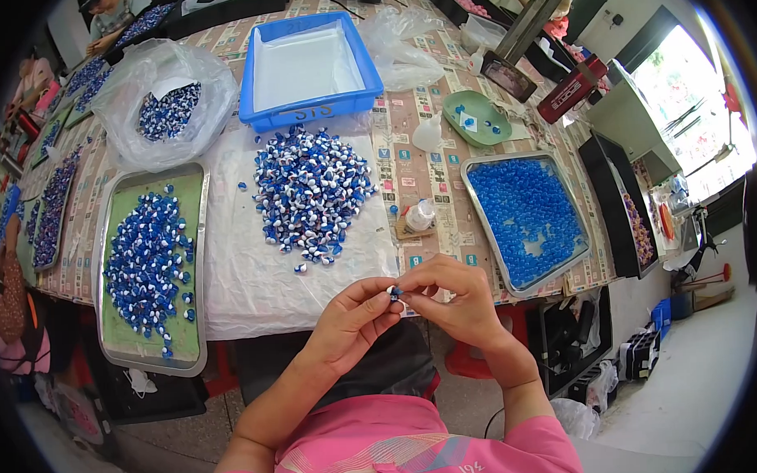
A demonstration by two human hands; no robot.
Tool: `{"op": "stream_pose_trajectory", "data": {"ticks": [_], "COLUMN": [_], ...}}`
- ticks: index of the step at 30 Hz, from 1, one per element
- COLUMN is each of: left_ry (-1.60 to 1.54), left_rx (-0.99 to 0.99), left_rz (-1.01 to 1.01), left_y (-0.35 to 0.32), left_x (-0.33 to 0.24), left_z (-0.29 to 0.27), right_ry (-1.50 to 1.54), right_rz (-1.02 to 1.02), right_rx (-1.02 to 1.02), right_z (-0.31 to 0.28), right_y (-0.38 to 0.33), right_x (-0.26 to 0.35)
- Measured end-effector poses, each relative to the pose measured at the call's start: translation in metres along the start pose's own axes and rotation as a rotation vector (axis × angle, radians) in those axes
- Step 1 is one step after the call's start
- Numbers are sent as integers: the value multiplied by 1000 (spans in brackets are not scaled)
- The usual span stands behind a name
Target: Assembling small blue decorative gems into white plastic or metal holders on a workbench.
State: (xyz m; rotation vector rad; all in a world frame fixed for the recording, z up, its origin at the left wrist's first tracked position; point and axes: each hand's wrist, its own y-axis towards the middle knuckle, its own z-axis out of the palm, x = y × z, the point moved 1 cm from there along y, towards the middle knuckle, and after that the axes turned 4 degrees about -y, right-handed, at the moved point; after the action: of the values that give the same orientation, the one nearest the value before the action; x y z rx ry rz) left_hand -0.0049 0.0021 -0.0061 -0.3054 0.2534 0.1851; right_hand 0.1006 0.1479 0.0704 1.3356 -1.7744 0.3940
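Note:
Over the table's near edge, my left hand [348, 323] and my right hand [452, 294] meet with fingertips pinched together. Between them is a small blue-and-white piece [394, 293], bead-like, partly covered by the fingers. Beyond, a heap of similar blue-and-white pieces [310, 189] lies on a white sheet [238, 275]. To the left, a metal tray [202, 259] with a green bottom holds more such pieces. Clear blue pieces [527, 206] are spread in another metal tray [484, 224] right of my hands.
Behind the heap stands a blue plastic bin [266, 121], beside a clear bag [111, 91] of pieces. A small jar [419, 214], a white squeeze bottle [427, 133] and a green dish [496, 134] stand mid-table. Farther right are a phone [508, 75] and a red flask [572, 88].

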Motion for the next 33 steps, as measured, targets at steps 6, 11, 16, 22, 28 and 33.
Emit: {"op": "stream_pose_trajectory", "data": {"ticks": [6, 11, 16, 22, 28, 33], "left_ry": [49, 133, 145, 224, 983, 1320], "left_rx": [-7, -18, -44, -95, -629, -928], "left_rz": [11, 36, -16, 97, 764, 1002], "left_y": [-1, -3, -1, -10, -60, -133], "left_x": [5, 8, 15, 12, -78, -164], "left_z": [2, 3, 10, 31, -4, -90], "right_ry": [29, 84, 122, 227, -386, -656], "right_rz": [22, 22, 26, 27, 189, 306], "right_rx": [25, 117, 151, 161, -395, -344], "right_z": [-2, -13, -27, -61, -149, -204], "right_y": [-5, -7, -11, -15, -19, -29], "right_x": [0, -3, -6, -7, -85, -150]}}
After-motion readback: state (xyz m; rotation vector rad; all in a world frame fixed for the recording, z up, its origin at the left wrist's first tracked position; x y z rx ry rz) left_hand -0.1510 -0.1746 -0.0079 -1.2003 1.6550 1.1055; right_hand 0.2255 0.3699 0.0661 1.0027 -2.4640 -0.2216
